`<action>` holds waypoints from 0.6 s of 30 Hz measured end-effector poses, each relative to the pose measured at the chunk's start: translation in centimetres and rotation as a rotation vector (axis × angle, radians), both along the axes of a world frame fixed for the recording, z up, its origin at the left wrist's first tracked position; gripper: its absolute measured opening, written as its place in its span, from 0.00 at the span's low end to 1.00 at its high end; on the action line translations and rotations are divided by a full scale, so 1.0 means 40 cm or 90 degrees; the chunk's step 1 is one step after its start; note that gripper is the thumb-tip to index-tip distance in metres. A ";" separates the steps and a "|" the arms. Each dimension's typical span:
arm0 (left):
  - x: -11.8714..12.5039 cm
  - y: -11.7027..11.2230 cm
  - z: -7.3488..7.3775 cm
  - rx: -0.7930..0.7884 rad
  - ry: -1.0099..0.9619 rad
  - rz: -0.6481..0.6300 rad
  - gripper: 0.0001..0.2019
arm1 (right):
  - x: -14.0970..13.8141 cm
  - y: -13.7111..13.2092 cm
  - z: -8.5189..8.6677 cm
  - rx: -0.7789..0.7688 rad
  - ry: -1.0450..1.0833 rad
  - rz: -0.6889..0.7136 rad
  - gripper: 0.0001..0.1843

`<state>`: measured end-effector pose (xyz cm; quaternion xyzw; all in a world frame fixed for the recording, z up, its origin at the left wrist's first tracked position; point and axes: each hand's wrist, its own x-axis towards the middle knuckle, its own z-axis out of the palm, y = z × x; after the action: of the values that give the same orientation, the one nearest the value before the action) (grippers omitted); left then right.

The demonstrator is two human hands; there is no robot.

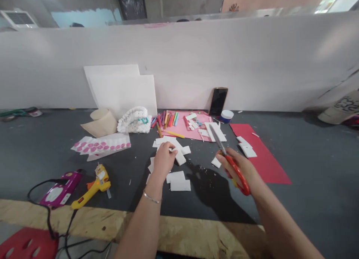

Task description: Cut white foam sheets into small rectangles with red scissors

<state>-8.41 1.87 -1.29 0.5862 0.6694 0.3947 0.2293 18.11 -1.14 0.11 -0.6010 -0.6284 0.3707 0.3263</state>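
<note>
Strip left, scissors right

Our left hand [165, 158] is nearer the strip [180, 158], fingers curled beside it; we cannot tell whether they grip. Rightward, our right hand [242, 164] grips the scissors [231, 162], roughly parallel to it.

We see scissors [229, 161] with metal blades and glossy red plastic handles, matt white pieces [180, 185] that look like foam board, a shiny metal bracelet [152, 198], a glossy phone screen [218, 101], smooth red paper [266, 161] and a rough wooden edge [92, 218].
</note>
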 end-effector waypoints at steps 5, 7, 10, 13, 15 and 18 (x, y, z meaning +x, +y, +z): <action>-0.007 0.002 0.006 -0.026 -0.039 -0.009 0.03 | 0.094 0.086 0.007 0.177 -0.082 0.009 0.22; -0.013 0.000 0.011 -0.023 -0.045 0.002 0.03 | 0.115 0.135 0.003 0.155 -0.165 0.002 0.22; -0.019 0.000 0.020 0.017 -0.098 0.031 0.04 | 0.115 0.213 -0.009 0.108 -0.307 -0.067 0.23; -0.017 0.004 0.029 0.047 -0.268 0.067 0.08 | 0.085 0.281 -0.024 0.064 -0.418 -0.078 0.23; -0.011 0.009 0.034 0.074 -0.382 0.084 0.12 | 0.061 0.315 -0.033 0.031 -0.456 -0.072 0.22; 0.001 0.015 0.041 0.082 -0.512 0.080 0.18 | 0.035 0.345 -0.044 0.002 -0.451 -0.068 0.19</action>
<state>-8.36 2.45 0.34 0.3564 0.5347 0.6468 0.4109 19.52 12.66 -1.64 -0.7238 -0.6708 0.1203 0.1081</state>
